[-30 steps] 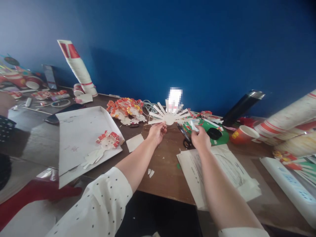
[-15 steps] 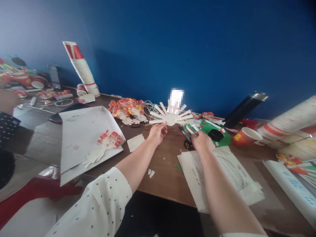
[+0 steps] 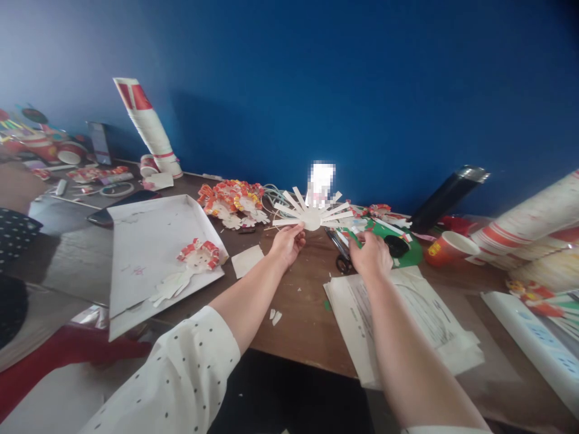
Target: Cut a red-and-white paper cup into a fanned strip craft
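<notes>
My left hand (image 3: 289,244) is closed, pinching a white paper cutout (image 3: 313,219) by its lower left edge. The cutout has a round centre with several long strips fanning out like rays. My right hand (image 3: 371,254) rests over the green sheet (image 3: 411,259), its thumb and fingers apart with green showing between them; nothing is visible in its grasp. Just left of that hand lie black-handled scissors (image 3: 342,262). A round black lid-like object (image 3: 397,246) sits on the green sheet, to the right of my fingers.
A white tray (image 3: 149,229) with a paper figure (image 3: 198,258) stands left. Behind are decorated paper cutouts (image 3: 233,199) and a bright phone-like screen (image 3: 321,184). Printed sheets (image 3: 425,319), an orange cup (image 3: 451,248), a black flask (image 3: 447,196) and a power strip (image 3: 534,349) lie right. A co-worker's arm (image 3: 20,187) is far left.
My right hand's fingers have shifted slightly, and the white piece that showed at its fingertips is no longer visible there. My left hand keeps the cutout nearly still.
</notes>
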